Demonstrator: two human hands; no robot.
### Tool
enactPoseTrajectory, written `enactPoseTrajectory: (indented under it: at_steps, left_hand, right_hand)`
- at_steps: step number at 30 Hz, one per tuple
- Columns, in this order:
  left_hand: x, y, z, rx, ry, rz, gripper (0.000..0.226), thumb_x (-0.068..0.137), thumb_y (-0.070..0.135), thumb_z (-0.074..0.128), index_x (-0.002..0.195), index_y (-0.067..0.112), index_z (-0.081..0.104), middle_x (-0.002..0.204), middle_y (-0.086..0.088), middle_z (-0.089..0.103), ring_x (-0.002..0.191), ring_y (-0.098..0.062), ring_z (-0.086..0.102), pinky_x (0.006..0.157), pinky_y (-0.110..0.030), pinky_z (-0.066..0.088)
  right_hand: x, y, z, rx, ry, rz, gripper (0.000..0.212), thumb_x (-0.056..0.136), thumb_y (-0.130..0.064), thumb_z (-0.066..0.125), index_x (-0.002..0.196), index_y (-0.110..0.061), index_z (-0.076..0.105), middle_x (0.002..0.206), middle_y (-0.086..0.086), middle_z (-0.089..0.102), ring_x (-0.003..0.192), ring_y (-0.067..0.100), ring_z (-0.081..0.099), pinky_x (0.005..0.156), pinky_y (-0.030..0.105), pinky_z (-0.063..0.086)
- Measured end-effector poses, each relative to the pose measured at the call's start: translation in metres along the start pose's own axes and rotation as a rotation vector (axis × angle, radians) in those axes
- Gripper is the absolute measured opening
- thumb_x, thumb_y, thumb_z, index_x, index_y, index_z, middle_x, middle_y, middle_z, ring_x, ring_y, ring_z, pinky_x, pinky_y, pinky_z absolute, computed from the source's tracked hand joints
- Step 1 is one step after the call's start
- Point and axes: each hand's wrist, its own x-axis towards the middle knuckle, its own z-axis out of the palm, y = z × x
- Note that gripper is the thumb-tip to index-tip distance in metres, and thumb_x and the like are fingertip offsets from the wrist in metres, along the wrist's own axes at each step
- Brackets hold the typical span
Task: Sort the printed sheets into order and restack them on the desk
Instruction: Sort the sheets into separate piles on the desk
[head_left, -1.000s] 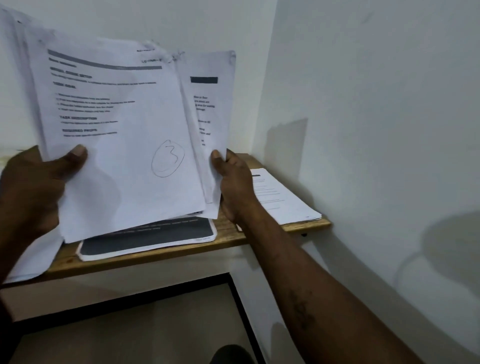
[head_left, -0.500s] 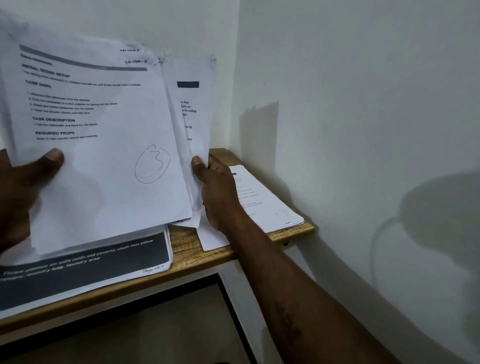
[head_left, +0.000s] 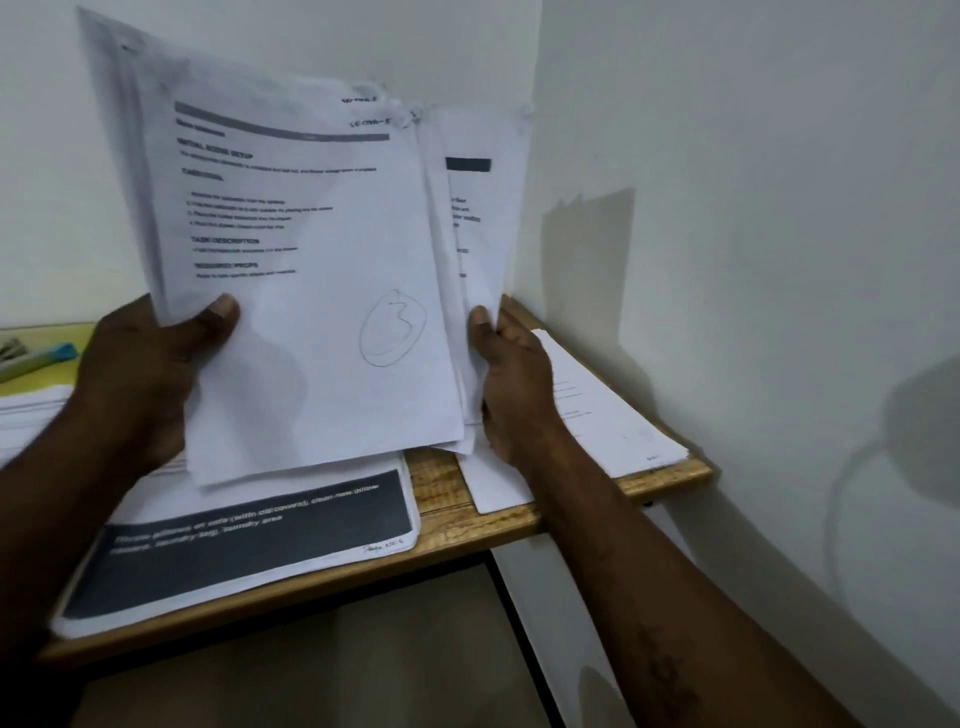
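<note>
The sheets (head_left: 311, 332) hide the fingers of left hand (head_left: 140, 384) and right hand (head_left: 514, 384); their print is blurred.

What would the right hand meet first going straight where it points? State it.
Probably the back wall in the corner. The right hand points up and away along the held sheets it grips. Nothing else shows between, though depth is unclear.

held sheets (head_left: 311, 322): white, grey header bar | desk (head_left: 467, 525): light wood grain | desk sheet (head_left: 249, 551): black band
</note>
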Motion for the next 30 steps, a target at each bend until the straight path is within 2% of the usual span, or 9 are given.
enactPoseTrajectory:
  at_steps: [5, 9, 14, 19, 21, 23, 25, 27, 30]
  left_hand:
    - [-0.004, 0.008, 0.002, -0.025, 0.036, -0.005, 0.029, 0.097, 0.017, 0.071, 0.126, 0.015, 0.072, 0.105, 0.000, 0.080, 0.087, -0.019, 0.077, 0.071, -0.034, 0.065]
    - [-0.008, 0.017, -0.003, -0.001, 0.057, -0.014, 0.024, 0.098, 0.015, 0.070, 0.121, 0.016, 0.072, 0.095, 0.003, 0.081, 0.082, -0.017, 0.077, 0.069, -0.032, 0.064]
    - [-0.014, 0.023, -0.009, -0.021, 0.086, -0.021, 0.022, 0.096, 0.016, 0.073, 0.117, 0.019, 0.074, 0.096, 0.003, 0.081, 0.085, -0.020, 0.077, 0.074, -0.035, 0.062]
    - [-0.023, 0.029, -0.018, -0.045, 0.114, -0.034, 0.026, 0.096, 0.018, 0.073, 0.122, 0.017, 0.074, 0.105, -0.001, 0.081, 0.093, -0.026, 0.077, 0.086, -0.044, 0.061]
    - [-0.026, 0.031, -0.023, -0.056, 0.105, -0.044, 0.026, 0.096, 0.019, 0.073, 0.122, 0.017, 0.074, 0.109, -0.005, 0.080, 0.096, -0.029, 0.076, 0.089, -0.049, 0.061]
    - [-0.030, 0.032, -0.028, -0.061, 0.097, -0.037, 0.026, 0.097, 0.019, 0.072, 0.123, 0.018, 0.074, 0.109, -0.005, 0.080, 0.094, -0.027, 0.077, 0.087, -0.047, 0.061]
    - [-0.034, 0.033, -0.032, -0.063, 0.094, -0.029, 0.027, 0.097, 0.019, 0.071, 0.123, 0.019, 0.073, 0.111, -0.004, 0.080, 0.095, -0.026, 0.076, 0.087, -0.046, 0.061]
    - [-0.036, 0.033, -0.037, -0.089, 0.082, -0.031, 0.026, 0.097, 0.020, 0.070, 0.123, 0.020, 0.073, 0.113, -0.004, 0.079, 0.097, -0.027, 0.076, 0.086, -0.044, 0.060]
    - [-0.039, 0.034, -0.046, -0.120, 0.065, -0.037, 0.030, 0.096, 0.022, 0.070, 0.126, 0.021, 0.071, 0.116, -0.003, 0.079, 0.098, -0.026, 0.076, 0.082, -0.040, 0.060]
  right_hand:
    - [0.001, 0.001, 0.002, 0.099, 0.081, 0.025, 0.017, 0.106, -0.021, 0.060, 0.112, -0.015, 0.075, 0.117, 0.005, 0.078, 0.118, 0.028, 0.071, 0.107, 0.049, 0.054]
    - [-0.004, -0.002, 0.001, -0.007, 0.055, -0.032, 0.018, 0.108, -0.021, 0.056, 0.113, -0.019, 0.074, 0.110, -0.005, 0.080, 0.105, 0.014, 0.075, 0.091, 0.029, 0.060]
    - [-0.006, -0.011, 0.007, -0.092, 0.045, -0.089, 0.017, 0.106, -0.024, 0.062, 0.117, -0.021, 0.073, 0.119, 0.000, 0.078, 0.113, 0.024, 0.073, 0.106, 0.052, 0.054]
    - [-0.011, -0.030, 0.020, -0.160, 0.030, -0.173, 0.015, 0.106, -0.020, 0.062, 0.117, -0.026, 0.070, 0.111, -0.013, 0.078, 0.107, 0.010, 0.073, 0.104, 0.042, 0.057]
    - [-0.013, -0.033, 0.023, -0.239, 0.065, -0.210, 0.033, 0.102, -0.020, 0.068, 0.132, -0.030, 0.061, 0.103, -0.018, 0.078, 0.101, 0.008, 0.074, 0.099, 0.040, 0.060]
    - [-0.016, -0.034, 0.024, -0.298, 0.110, -0.258, 0.064, 0.097, -0.018, 0.074, 0.150, -0.040, 0.045, 0.095, -0.012, 0.079, 0.095, 0.010, 0.076, 0.090, 0.038, 0.061]
    - [-0.018, -0.033, 0.023, -0.330, 0.107, -0.311, 0.077, 0.096, -0.015, 0.075, 0.154, -0.048, 0.037, 0.095, -0.005, 0.080, 0.095, 0.011, 0.076, 0.088, 0.033, 0.059]
    - [-0.021, -0.034, 0.026, -0.395, 0.097, -0.367, 0.067, 0.096, -0.012, 0.073, 0.147, -0.048, 0.048, 0.104, -0.011, 0.078, 0.097, 0.010, 0.074, 0.090, 0.032, 0.058]
    - [-0.023, -0.037, 0.034, -0.416, 0.070, -0.331, 0.026, 0.100, -0.016, 0.070, 0.120, -0.031, 0.075, 0.109, -0.018, 0.077, 0.102, 0.010, 0.072, 0.100, 0.042, 0.058]
